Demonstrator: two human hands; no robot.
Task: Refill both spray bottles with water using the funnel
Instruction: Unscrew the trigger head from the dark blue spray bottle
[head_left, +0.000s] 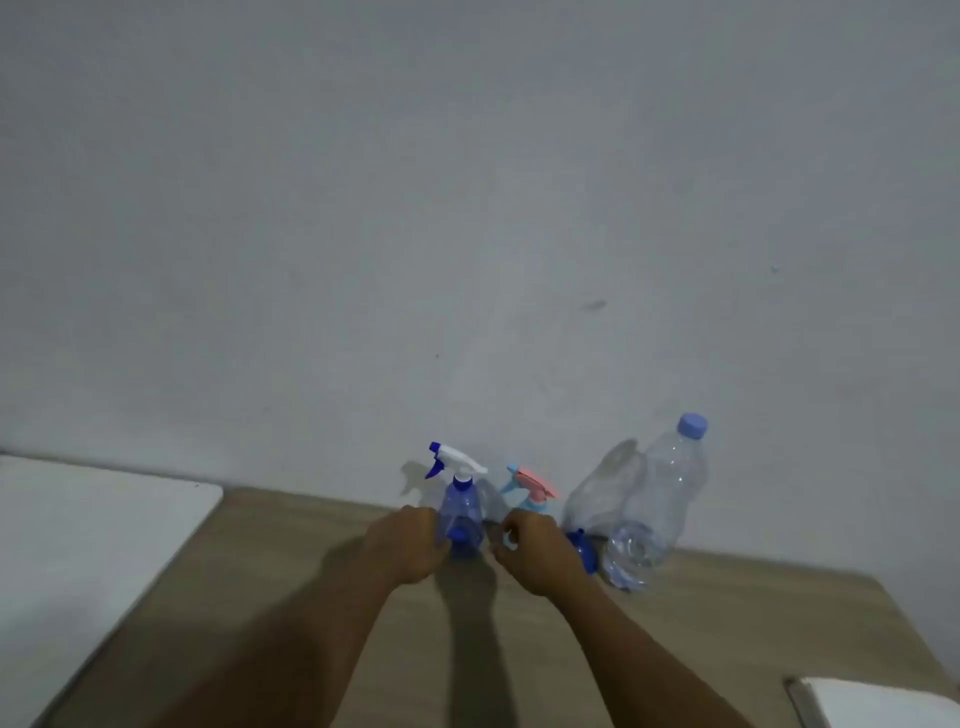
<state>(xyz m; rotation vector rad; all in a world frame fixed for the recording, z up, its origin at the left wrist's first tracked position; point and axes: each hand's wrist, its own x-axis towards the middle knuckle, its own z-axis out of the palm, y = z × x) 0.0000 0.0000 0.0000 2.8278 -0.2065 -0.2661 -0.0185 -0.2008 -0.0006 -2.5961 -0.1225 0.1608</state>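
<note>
The blue sprayer (460, 512) and pink sprayer (532, 488) stand lower centre, at the table's (270, 582) far edge by the wall (467, 208). The left hand (402, 545) curls against the blue one and the right hand (540, 556) curls before the pink one; neither grip is clear. The funnel (582, 551) and water bottle (654, 499) are to the right. Bare tabletop lies below.

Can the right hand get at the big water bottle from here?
Probably yes. The water bottle stands just right of the right hand, only a small blue piece low between them. The hand's fingers are curled, maybe already holding something.
</note>
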